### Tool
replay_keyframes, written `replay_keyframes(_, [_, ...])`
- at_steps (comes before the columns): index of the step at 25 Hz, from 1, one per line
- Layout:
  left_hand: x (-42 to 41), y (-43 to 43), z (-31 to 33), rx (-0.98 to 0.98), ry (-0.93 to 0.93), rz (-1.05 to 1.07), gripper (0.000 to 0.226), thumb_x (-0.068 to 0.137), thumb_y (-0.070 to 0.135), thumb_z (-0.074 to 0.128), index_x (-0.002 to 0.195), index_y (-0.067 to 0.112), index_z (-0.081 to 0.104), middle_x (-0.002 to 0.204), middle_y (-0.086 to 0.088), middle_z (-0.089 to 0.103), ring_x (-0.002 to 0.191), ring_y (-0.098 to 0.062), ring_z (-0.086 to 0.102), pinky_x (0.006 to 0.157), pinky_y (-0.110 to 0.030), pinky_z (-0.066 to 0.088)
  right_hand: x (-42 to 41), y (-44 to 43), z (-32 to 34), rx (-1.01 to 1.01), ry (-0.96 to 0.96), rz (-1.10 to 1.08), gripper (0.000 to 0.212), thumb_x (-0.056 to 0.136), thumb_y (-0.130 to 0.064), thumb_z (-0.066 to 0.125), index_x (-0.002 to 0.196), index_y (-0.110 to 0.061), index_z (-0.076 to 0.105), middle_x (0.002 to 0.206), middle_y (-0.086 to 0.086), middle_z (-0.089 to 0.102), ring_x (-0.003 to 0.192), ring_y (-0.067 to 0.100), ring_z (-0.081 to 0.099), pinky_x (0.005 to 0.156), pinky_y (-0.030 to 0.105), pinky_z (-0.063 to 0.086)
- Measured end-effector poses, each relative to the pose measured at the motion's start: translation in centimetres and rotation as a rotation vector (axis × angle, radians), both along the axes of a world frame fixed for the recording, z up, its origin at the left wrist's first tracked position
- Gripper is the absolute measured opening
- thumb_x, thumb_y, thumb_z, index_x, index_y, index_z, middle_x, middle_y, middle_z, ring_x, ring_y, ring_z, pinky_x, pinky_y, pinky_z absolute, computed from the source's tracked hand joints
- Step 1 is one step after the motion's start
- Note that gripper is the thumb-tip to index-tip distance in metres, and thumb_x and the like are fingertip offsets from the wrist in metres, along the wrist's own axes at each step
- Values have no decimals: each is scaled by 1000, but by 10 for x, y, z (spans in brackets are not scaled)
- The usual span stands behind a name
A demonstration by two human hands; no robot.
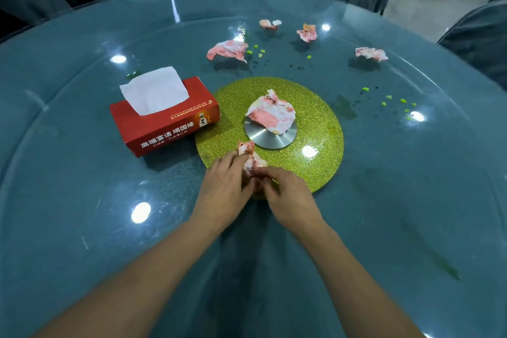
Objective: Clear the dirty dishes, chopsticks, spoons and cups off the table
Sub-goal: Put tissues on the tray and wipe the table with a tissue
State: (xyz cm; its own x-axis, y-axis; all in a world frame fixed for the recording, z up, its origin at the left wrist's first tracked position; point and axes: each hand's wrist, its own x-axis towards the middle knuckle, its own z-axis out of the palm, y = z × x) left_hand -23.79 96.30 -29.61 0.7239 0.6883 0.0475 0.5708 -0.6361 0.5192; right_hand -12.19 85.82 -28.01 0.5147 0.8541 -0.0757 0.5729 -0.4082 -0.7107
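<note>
over the gold disc, left hand and right hand pinch a stained tissue.

My left hand and right hand pinch stained tissue wad at frame centre, over gold turntable disc; red tissue box left.

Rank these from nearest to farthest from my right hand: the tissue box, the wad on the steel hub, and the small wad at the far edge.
1. The hub wad, at the table's centre, just ahead of the right hand, which grips the held wad.
2. The tissue box, ahead and to the left.
3. The far wad, across the table.
</note>
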Motion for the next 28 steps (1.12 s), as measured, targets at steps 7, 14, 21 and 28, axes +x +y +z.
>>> replay_keyframes(7, [9,7,-8,132,-10,-8,18,93,24,69,110,20,64,110,2,64,101,-22,56,89,-39,47,43,30,-1,-41,-258,-141,35,97,-26,55,130,-26,63,136,1,59,126,24,51,107,40,39])
replay_keyframes(14, [7,3,-9,69,-38,54,65,90,20,74,148,23,44,112,-5,67,102,-28,58,94,-43,46,67,60,-17,-375,-463,89,59,102,-59,33,158,-41,22,169,9,8,157,27,2,126,51,-3])
replay_keyframes(21, [-3,9,-16,127,38,41,35,90,27,72,123,21,62,132,-2,51,122,-25,46,104,-42,38,57,52,-18,-259,-459,111,55,108,-45,26,156,-20,35,161,4,37,152,19,25,127,42,2])
replay_keyframes(28, [-25,-10,-11,82,-50,18,36,95,31,52,126,14,57,149,-4,50,133,-26,44,109,-42,38,18,-7,-22,-130,-460,169,38,100,-24,47,132,-15,65,134,7,65,130,27,56,121,45,28])
